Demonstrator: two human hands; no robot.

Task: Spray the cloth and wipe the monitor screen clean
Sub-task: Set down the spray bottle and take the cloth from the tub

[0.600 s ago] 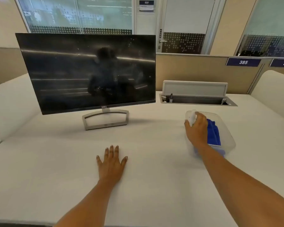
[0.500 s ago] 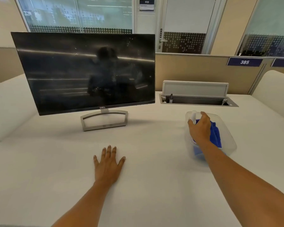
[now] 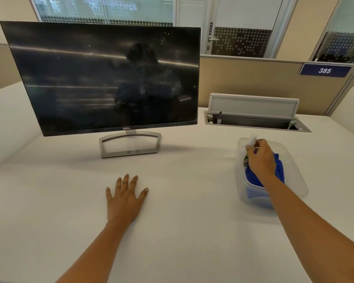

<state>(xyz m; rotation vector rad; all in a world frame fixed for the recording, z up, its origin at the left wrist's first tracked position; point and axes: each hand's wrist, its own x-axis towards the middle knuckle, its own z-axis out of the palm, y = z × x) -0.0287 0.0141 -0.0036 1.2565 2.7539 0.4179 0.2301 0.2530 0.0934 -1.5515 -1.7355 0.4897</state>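
Note:
A black monitor (image 3: 102, 78) with a smudged, speckled screen stands on a silver stand at the back left of the white desk (image 3: 182, 231). A clear plastic tub (image 3: 294, 180) sits to the right and holds a blue cloth (image 3: 279, 166) and a small white spray bottle (image 3: 251, 139). My right hand (image 3: 261, 159) reaches into the tub, and its fingers close around the spray bottle's top, above the cloth. My left hand (image 3: 125, 197) lies flat on the desk with fingers spread, in front of the monitor stand.
An open cable hatch (image 3: 253, 121) with its lid raised is set into the desk behind the tub. A beige partition (image 3: 243, 82) with a blue "385" label runs along the back. A curved white divider rises at the far right.
My right hand has shifted slightly deeper into the tub and its fingers have closed on the spray bottle. My left hand stays flat. The view has tilted a little.

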